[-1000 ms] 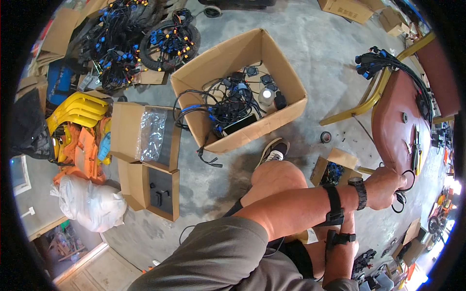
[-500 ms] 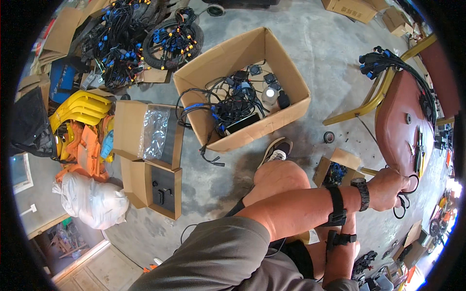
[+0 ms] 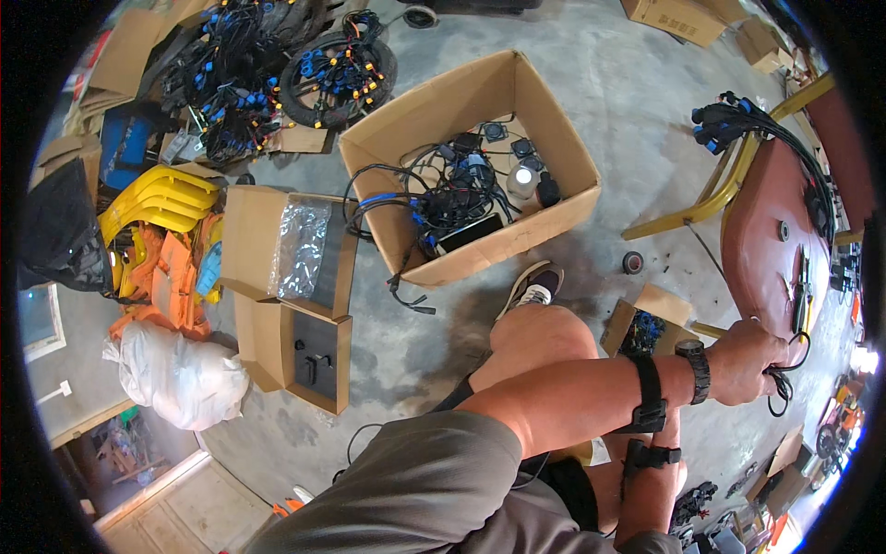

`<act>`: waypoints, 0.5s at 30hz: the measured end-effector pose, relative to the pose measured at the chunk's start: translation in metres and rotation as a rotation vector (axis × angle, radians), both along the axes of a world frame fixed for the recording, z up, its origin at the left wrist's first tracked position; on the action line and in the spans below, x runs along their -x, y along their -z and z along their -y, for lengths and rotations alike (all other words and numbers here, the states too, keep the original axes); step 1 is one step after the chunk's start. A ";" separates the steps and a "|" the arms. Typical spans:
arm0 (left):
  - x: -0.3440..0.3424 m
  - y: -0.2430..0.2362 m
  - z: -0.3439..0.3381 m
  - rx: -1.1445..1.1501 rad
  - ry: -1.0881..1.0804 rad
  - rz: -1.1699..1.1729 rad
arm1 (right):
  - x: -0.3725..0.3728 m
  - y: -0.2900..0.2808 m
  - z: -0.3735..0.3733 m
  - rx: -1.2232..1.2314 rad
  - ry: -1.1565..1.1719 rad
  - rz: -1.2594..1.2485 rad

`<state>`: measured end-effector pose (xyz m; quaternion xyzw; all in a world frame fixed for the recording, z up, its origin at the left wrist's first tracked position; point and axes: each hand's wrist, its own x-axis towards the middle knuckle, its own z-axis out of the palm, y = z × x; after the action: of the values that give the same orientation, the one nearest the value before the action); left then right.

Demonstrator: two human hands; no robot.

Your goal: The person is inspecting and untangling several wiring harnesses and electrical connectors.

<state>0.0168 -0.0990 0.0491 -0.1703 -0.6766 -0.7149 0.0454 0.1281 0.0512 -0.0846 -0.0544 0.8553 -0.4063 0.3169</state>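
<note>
My left arm reaches across to the right, a dark watch on its wrist. My left hand is closed round a thin black cable, whose loops stick out beyond the fingers. My right forearm passes up behind the left one, and its hand is mostly hidden there. A bit of skin shows past the left hand, beside the cable loop; whose finger it is I cannot tell. Just beyond the hands stands a dark red chair seat with pliers-like tools, a small black tape roll and a bundle of black cables on it.
A large cardboard box of cables stands ahead. Near my knee is a small carton with blue and black parts. A flat open box, orange and yellow plastic parts and a white bag lie left. A tape roll lies on the floor.
The whole view has shifted slightly, so things appear a little further right. My left hand still grips the cable, whose loops have changed shape and hang closer together.
</note>
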 end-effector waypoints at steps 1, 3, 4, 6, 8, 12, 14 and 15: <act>0.000 0.000 -0.001 -0.002 -0.009 -0.012 | 0.000 0.000 0.000 0.000 -0.004 0.001; 0.001 0.001 -0.003 -0.086 -0.043 -0.043 | 0.002 0.000 0.001 -0.001 -0.011 0.001; 0.001 0.002 -0.004 -0.097 -0.062 -0.064 | 0.002 0.000 0.001 -0.001 -0.014 -0.001; 0.001 0.003 -0.005 -0.103 -0.062 -0.025 | 0.002 0.000 0.002 -0.004 -0.020 -0.001; 0.001 0.003 -0.006 -0.092 -0.024 0.095 | 0.003 0.000 0.002 -0.006 -0.026 -0.002; 0.001 0.003 -0.004 -0.190 -0.175 0.073 | 0.003 -0.001 0.003 -0.007 -0.039 -0.010; 0.005 0.002 -0.001 -0.301 -0.135 0.163 | 0.004 -0.002 0.003 -0.008 -0.047 -0.013; 0.006 0.001 0.001 -0.325 -0.121 0.209 | 0.004 -0.002 0.003 -0.010 -0.049 -0.015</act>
<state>0.0108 -0.1000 0.0476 -0.0444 -0.5625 -0.8244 0.0446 0.1239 0.0479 -0.0829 -0.0768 0.8580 -0.3939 0.3207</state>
